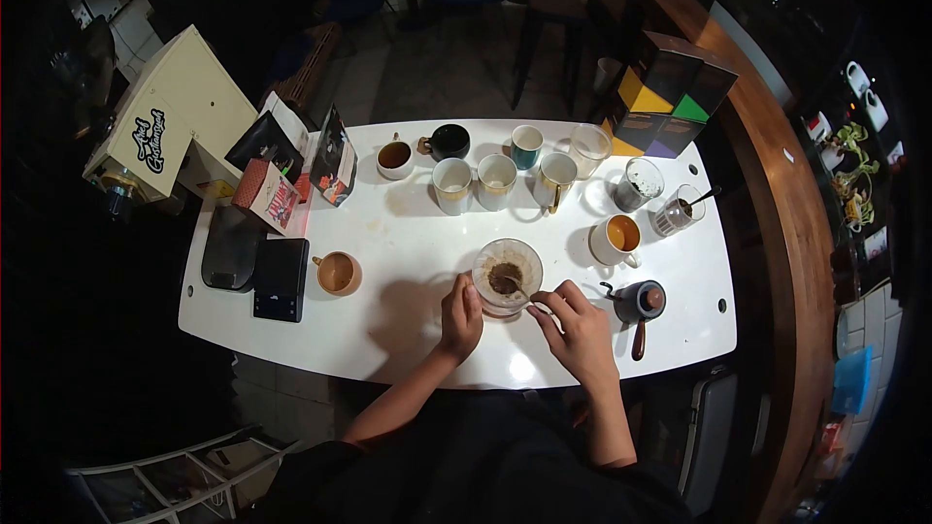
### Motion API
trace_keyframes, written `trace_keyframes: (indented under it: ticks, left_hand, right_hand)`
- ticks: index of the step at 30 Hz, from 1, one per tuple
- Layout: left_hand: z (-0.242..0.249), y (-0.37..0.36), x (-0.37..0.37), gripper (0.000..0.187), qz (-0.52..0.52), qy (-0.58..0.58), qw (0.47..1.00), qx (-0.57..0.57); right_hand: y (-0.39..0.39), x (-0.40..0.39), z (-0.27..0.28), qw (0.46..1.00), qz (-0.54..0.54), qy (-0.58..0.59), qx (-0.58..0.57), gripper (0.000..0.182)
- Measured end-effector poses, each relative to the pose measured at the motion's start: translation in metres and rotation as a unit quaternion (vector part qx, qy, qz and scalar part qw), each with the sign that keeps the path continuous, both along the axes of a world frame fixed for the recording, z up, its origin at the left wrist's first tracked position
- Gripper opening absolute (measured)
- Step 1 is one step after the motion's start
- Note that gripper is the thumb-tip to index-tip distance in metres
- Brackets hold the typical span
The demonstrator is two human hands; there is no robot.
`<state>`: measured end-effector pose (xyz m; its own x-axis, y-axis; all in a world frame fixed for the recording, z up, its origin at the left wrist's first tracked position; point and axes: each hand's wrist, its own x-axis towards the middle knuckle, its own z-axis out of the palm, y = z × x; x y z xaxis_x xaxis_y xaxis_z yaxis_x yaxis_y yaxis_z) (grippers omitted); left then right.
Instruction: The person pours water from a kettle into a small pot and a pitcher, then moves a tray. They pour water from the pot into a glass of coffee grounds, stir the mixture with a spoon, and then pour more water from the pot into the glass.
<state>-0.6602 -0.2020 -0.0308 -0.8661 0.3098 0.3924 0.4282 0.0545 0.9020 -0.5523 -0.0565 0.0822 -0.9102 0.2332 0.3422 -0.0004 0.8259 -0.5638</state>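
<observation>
Glass dripper [507, 277], brown grounds inside, clear-walled

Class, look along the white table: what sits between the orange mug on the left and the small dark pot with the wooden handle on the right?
In the head view, the clear glass dripper holding dark grounds, with both hands at it.

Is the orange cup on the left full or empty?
Not empty: the orange cup holds a light brown drink nearly up to its rim. It stands upright on the table, beside a black scale.
</observation>
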Motion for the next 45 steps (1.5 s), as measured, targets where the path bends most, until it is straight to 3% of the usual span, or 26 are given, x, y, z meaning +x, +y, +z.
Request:
trace_keyframes:
  ticks: [16,19,21,27,29,31,45]
  left_hand:
    - [0.001,-0.001,0.001,0.028,0.008,-0.011,1.000,-0.008]
    - [0.000,-0.003,-0.002,0.018,-0.007,-0.040,0.999,-0.027]
    - [0.003,0.003,-0.001,0.029,0.012,-0.003,1.000,0.010]
    - [0.006,0.003,0.001,0.030,0.010,-0.011,1.000,0.026]
    - [0.004,-0.004,0.000,0.022,-0.008,-0.038,0.999,-0.001]
    - [0.002,-0.006,0.001,0.027,-0.029,-0.068,0.997,-0.029]
    - [0.004,-0.004,-0.002,0.029,-0.014,-0.038,0.999,-0.028]
  right_hand:
    - [0.001,0.004,0.009,1.000,0.010,0.020,-0.014,0.011]
    - [0.004,0.003,0.010,0.999,0.014,0.037,-0.009,0.012]
    - [0.007,0.003,0.009,0.999,0.017,0.032,-0.001,0.011]
    - [0.006,-0.003,0.004,0.999,0.028,0.007,0.031,0.014]
    - [0.004,-0.004,0.001,0.999,0.038,0.001,0.021,0.014]
    - [0.000,-0.005,0.002,0.999,0.039,-0.002,0.005,0.012]
    - [0.003,-0.001,0.001,0.995,0.000,0.016,-0.095,0.010]
